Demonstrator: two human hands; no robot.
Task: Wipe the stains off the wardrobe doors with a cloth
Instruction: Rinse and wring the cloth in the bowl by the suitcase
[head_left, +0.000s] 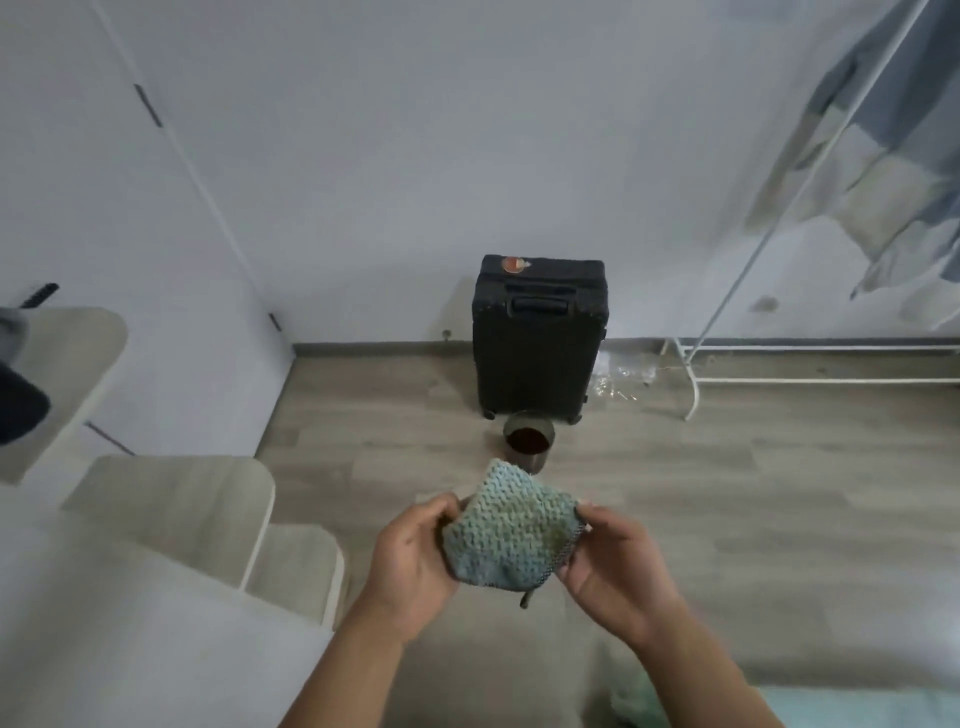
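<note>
Cloth (511, 530), blue-green and waffle-textured, is held out in front of the body above the floor, its left edge pinched by the left hand (415, 561) and its right edge by the right hand (608, 566). Judged soft, light, limp; best bunched into one palm for wiping.

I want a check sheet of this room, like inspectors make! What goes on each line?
Surface: pale wooden floor.
Job's things: knitted green cloth, held up; white door with dark handle at left, no stains visible.
Clutter: black suitcase upright by the wall; metal cup of dark liquid before it; clear plastic beside it.
Hands: left hand and right hand each grip one side of the cloth.
Cables: nothing seen.
Surroundings: steps at left; clothes rack with hanging fabric at right.
</note>
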